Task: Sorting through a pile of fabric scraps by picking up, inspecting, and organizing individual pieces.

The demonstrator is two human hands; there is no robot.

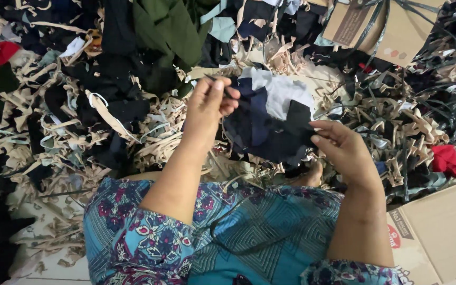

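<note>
The left hand point(209, 103) has its fingers pinched closed on a thin dark strip point(218, 84) at the upper edge of a bundle of fabric pieces point(270, 119) (navy, black, pale grey). The right hand point(344, 150) grips the bundle's lower right edge. The bundle is held above the floor scraps point(149, 126); the strip appears attached, though this is unclear.
</note>
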